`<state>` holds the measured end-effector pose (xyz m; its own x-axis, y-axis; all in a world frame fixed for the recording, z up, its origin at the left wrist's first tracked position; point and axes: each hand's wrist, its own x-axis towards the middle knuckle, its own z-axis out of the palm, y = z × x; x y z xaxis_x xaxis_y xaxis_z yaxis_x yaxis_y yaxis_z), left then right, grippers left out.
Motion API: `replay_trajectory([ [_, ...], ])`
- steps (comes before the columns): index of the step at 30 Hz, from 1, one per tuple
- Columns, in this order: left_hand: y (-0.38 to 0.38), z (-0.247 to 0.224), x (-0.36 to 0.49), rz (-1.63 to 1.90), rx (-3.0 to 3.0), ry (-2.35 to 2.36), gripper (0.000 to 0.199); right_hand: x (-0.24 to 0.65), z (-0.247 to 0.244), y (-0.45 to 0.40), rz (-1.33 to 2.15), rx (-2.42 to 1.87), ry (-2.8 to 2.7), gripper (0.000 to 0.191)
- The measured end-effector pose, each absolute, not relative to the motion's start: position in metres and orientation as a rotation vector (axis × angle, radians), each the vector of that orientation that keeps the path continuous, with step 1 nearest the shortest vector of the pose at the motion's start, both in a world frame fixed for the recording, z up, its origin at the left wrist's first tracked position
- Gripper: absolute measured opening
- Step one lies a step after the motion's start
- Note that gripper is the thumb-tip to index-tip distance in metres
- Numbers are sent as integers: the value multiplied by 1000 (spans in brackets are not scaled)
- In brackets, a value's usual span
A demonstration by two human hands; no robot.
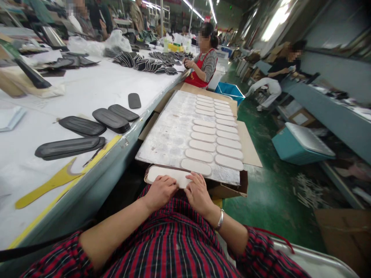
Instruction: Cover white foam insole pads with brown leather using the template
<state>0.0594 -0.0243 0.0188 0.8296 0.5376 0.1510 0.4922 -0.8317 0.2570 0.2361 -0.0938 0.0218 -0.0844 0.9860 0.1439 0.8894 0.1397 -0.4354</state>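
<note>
at near edge of board (162, 135), both hands (162, 188) (198, 192) hold oval pad (159, 173); cardboard box (232, 190) beneath; blue crate (231, 91), contents unclear.

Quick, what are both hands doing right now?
Left hand: closed, holding the near edge of the white oblong pad.
Right hand: closed, holding the same pad near its right end.

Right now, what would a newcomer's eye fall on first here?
Probably the two columns of pale ovals on the grey board straight ahead. At the board's near end, the left grip and right grip hold another, larger-looking oval. Left, dark pads and a bright yellow piece stand out on the white table.
</note>
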Motion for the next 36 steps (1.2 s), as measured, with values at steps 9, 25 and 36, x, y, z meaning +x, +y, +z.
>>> replay_trajectory([
  [9, -20, 25, 71, 339, 2391, 1057, 13, 230, 36, -77, 354, -2130, -1976, 52],
  [25, 11, -36, -17, 686, 1523, 1091, 101, 229, 27, -10, 761, -1887, -2452, 112],
  [36, 15, -33, -5, 810, 1277, 1080, 82, 187, 17, 40, 943, -1788, -2541, 115],
])
